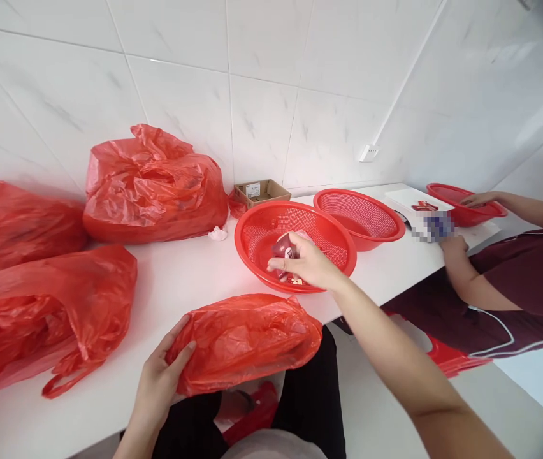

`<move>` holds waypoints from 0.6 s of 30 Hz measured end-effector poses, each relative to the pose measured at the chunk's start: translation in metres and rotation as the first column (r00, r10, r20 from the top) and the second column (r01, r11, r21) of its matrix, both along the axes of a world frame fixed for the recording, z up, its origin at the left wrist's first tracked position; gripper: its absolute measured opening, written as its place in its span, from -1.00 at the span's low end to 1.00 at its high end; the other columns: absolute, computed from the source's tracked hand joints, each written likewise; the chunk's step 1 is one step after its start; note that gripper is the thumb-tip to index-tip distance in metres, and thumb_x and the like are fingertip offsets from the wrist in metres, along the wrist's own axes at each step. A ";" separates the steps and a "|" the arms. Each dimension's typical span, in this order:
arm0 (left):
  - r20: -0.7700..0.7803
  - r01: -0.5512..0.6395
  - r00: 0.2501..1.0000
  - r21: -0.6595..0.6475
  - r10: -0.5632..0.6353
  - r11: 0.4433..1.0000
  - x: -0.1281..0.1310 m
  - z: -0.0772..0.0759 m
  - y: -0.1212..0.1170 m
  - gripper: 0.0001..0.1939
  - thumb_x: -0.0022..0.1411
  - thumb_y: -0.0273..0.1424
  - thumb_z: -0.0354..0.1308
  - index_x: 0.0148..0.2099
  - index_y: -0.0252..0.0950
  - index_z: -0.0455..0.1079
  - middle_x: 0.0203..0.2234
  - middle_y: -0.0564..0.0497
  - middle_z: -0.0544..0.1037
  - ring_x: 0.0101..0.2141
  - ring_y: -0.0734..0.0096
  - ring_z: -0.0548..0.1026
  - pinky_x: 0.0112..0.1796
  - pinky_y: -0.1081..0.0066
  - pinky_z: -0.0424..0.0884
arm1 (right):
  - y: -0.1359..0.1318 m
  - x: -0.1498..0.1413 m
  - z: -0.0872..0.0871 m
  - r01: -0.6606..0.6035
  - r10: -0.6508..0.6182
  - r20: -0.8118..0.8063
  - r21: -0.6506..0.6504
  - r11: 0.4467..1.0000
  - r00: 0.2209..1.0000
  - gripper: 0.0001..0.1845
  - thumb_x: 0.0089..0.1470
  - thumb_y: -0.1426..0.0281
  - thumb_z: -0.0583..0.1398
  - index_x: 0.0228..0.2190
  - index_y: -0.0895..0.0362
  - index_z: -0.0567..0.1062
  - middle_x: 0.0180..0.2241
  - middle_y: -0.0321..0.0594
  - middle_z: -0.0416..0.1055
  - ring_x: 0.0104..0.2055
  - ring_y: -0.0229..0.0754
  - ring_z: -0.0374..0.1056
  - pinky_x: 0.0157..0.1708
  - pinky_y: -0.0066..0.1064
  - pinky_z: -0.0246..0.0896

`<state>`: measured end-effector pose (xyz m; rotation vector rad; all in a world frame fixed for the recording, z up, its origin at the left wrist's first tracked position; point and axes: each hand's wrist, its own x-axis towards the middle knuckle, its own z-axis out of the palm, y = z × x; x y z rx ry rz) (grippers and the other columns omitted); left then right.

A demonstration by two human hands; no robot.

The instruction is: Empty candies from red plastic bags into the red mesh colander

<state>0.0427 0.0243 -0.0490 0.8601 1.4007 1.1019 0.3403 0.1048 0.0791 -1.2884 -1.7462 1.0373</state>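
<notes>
R hand (pixel 303 260) of person at white bench (pixel 171 287) pinches small red pkt (pixel 283 248) btwn thumb & fingers, low inside red mesh basket (pixel 247 242). Pkt's print too small to read. L hand (pixel 161 376) at bench's near edge, fingers spread, pressed against side of red plastic bag (pixel 247 341), contents hidden. Bag lies btwn the person's two arms, just in front of basket.

Second red mesh basket (pixel 348 199) sits just beside first, further along bench. Three bulging red plastic bags fill the bench's L end: big one (pixel 152 188) against white tile wall (pixel 180 83), others at far L (pixel 13 223) & lower L (pixel 37 312). Small cardboard box (pixel 259 191) sits by wall, behind first basket, w/ crumpled white tissue (pixel 217 233) near big bag's foot.

At R end, co-worker (pixel 529 287) in dark maroon top rests one hand (pixel 479 199) on rim of third red basket (pixel 463 204); other hand (pixel 454 245) near pixelated item (pixel 436 226). Small red pkts (pixel 424 206) lie on white board (pixel 417 201) close by.
</notes>
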 end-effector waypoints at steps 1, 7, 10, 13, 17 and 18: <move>-0.011 -0.006 1.000 0.022 0.006 1.000 0.000 -0.001 0.001 -0.32 0.09 -0.14 0.32 0.25 -0.10 0.32 0.20 -0.06 0.41 0.18 0.04 0.37 0.10 0.20 0.38 | -0.009 -0.012 -0.001 -0.024 0.020 -0.132 -0.033 0.999 0.991 -0.59 0.01 0.09 0.30 -0.27 0.06 0.29 -0.40 -0.35 0.36 -0.42 -0.25 0.37 -0.47 -0.42 0.29; -0.035 0.015 0.999 0.116 -0.012 0.993 -0.005 -0.009 0.004 -0.34 0.11 -0.17 0.31 0.25 -0.15 0.33 0.22 -0.06 0.39 0.21 0.03 0.32 0.19 0.13 0.26 | -0.036 -0.066 -0.035 -0.109 0.003 -0.496 -0.186 0.976 0.868 -0.61 -0.02 0.23 0.36 -0.22 0.09 0.36 -0.32 -0.33 0.39 -0.41 -0.34 0.34 -0.58 -0.58 0.15; 0.018 0.013 1.000 0.125 -0.015 0.992 -0.007 -0.013 0.002 -0.29 0.10 -0.16 0.31 0.28 -0.16 0.28 0.23 -0.08 0.37 0.20 0.00 0.34 0.14 0.15 0.33 | -0.047 -0.075 -0.046 -0.270 0.078 -0.576 -0.256 0.928 0.814 -0.68 0.10 0.22 0.28 -0.16 0.08 0.36 -0.19 -0.23 0.43 -0.28 -0.23 0.44 -0.53 -0.54 0.23; 0.074 0.037 0.996 0.124 -0.046 0.992 -0.007 -0.011 -0.002 -0.21 0.07 -0.17 0.34 0.32 -0.18 0.22 0.24 -0.11 0.36 0.15 -0.05 0.39 0.03 0.21 0.46 | -0.059 -0.080 -0.048 -0.301 0.193 -0.425 -0.204 0.932 0.884 -0.77 0.14 0.23 0.24 -0.20 0.06 0.40 -0.22 -0.26 0.46 -0.21 -0.18 0.45 -0.37 -0.43 0.33; 0.185 0.120 0.973 0.097 -0.137 0.988 -0.012 -0.005 -0.006 -0.17 0.04 -0.23 0.38 0.33 -0.14 0.21 0.27 -0.13 0.31 0.11 -0.13 0.42 -0.09 0.26 0.55 | -0.068 -0.086 -0.054 -0.295 0.326 0.237 -0.158 0.942 0.915 -0.79 0.11 0.22 0.26 -0.23 0.05 0.49 -0.30 -0.23 0.53 -0.23 -0.07 0.46 -0.21 -0.27 0.31; 0.214 0.134 0.965 0.093 -0.152 0.987 -0.015 -0.004 -0.007 -0.19 0.04 -0.25 0.38 0.32 -0.13 0.22 0.27 -0.12 0.29 0.13 -0.13 0.40 -0.07 0.27 0.54 | -0.069 -0.085 -0.055 -0.230 0.263 0.385 -0.131 0.964 0.885 -0.75 0.15 0.23 0.22 -0.14 0.06 0.50 -0.26 -0.17 0.54 -0.19 -0.01 0.46 -0.18 -0.21 0.31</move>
